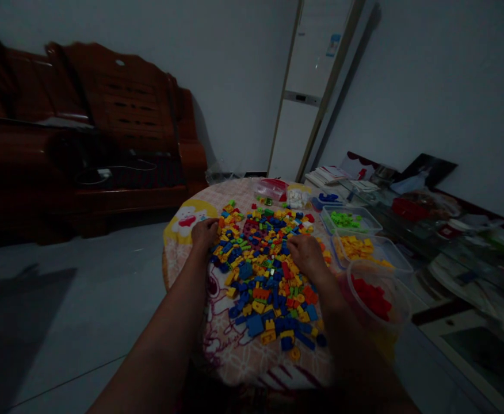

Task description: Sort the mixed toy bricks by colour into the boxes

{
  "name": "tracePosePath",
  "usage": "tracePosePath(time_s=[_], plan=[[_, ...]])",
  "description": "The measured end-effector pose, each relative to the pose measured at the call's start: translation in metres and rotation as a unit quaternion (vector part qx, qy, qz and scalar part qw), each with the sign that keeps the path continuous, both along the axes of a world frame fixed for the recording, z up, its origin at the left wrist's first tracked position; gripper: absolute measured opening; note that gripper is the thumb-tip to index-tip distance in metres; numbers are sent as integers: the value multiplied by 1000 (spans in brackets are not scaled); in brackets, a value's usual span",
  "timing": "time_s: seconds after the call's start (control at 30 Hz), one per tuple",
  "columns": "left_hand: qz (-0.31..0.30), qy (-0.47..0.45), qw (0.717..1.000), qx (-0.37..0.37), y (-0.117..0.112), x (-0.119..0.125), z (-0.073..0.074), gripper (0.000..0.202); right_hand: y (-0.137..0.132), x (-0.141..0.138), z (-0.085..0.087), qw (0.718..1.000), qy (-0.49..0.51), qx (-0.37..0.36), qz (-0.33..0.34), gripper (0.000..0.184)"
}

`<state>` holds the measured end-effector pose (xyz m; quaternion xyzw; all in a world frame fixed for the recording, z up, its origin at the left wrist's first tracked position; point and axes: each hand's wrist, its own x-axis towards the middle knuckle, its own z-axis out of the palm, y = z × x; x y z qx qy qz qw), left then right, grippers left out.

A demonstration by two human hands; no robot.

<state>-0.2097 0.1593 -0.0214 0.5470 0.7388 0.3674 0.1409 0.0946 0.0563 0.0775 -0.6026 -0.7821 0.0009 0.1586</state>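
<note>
A wide heap of toy building bricks (pixel 258 293) in blue, yellow, orange, green and red covers the middle of a round table. My left hand (pixel 204 233) rests at the heap's left edge, fingers curled together beside orange and yellow bricks. Over the right part of the heap, my right hand (pixel 307 253) has its fingers bent down and closed. What either hand holds, if anything, is too small and dark to make out. To the right stand clear containers: one with green bricks (pixel 344 220), one with yellow bricks (pixel 358 248), and a round tub with red bricks (pixel 371 298).
A patterned cloth (pixel 235 356) covers the table. At its far side are a pink clear container (pixel 271 188), white pieces (pixel 297 199) and blue pieces (pixel 328 197). A cluttered glass table (pixel 411 224) stands at right, a wooden sofa (pixel 118 109) at left.
</note>
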Motion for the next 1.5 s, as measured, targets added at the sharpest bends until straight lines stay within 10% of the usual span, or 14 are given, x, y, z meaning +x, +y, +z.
tracePosePath(time_s=[0.37, 0.77, 1.07, 1.5], plan=[[-3, 6, 1000, -13, -3, 3, 5, 37, 91, -79, -33, 991, -27, -33, 123, 30], [3, -21, 1000, 12, 2, 0, -1, 39, 126, -134, -63, 978, -46, -64, 191, 40], [48, -154, 983, 92, 7, -3, -7, 45, 125, -114, -56, 972, -29, -94, 215, 25], [39, -100, 990, 87, 7, -3, -9, 46, 73, -41, -18, 956, 189, -145, 172, 20]])
